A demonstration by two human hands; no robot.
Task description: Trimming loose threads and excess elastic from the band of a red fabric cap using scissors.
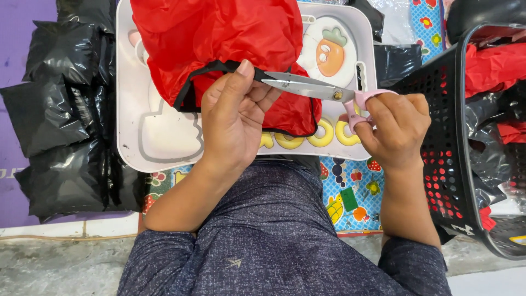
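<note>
1. Low to the floor, and the white plastic lap tray with a cartoon carrot print (127, 109) sits across the person's knees, stacks of glossy black plastic packets (60, 115) off its left edge and a black perforated plastic basket (444, 142) off its right edge.
2. The thin red fabric piece with a black bound edge (219, 38) is draped over the tray's far edge and middle, its black trim looping down toward the near edge.
3. The left hand (233, 118) is pinched shut on that black trim, thumb on top, wrist bent up from the near edge, forearm angled in from the left.
4. The right hand (397, 129) has its fingers closed through the pink handles of the steel-bladed scissors with pink plastic handles (312, 87); blades lie nearly together, tips pointing left, just at the left thumb.
5. For a clean snip, judging from here: the trim should be kept taut between pinch and blade, the thumb tucked back from the tips, and the cut made deep in the blades rather than at the points.
6. The right wrist sits level over the tray's right edge, which looks steady.
</note>
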